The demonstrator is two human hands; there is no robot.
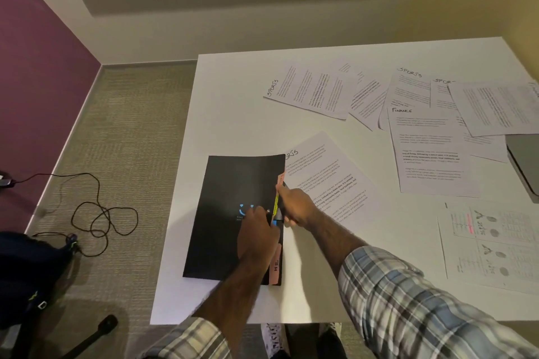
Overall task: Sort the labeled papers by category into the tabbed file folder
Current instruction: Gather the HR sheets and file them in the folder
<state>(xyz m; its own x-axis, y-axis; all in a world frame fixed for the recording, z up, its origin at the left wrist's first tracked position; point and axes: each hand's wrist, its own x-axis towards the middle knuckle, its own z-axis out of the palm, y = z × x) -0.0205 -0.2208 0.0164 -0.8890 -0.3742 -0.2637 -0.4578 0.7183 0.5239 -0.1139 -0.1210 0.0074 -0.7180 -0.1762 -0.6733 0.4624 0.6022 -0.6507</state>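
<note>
Both hands work the folder's (pixel 233 213) tabbed edge: my left hand (pixel 258 229) presses flat on the black cover, my right hand (pixel 294 204) pokes fingers in among the coloured tabs (pixel 276 204), gripping nothing I can make out. It lies on the table (pixel 233 102), over a SPORTS sheet (pixel 326 172). Thin, floppy covers; I'd part them at a tab. Paper is light and slides easily.

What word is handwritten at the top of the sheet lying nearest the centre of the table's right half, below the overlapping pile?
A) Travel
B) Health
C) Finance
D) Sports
C: the sheet below the overlapping pile has FINANCE handwritten in capitals at its top left corner, while several sheets around it read SPORTS.
</note>
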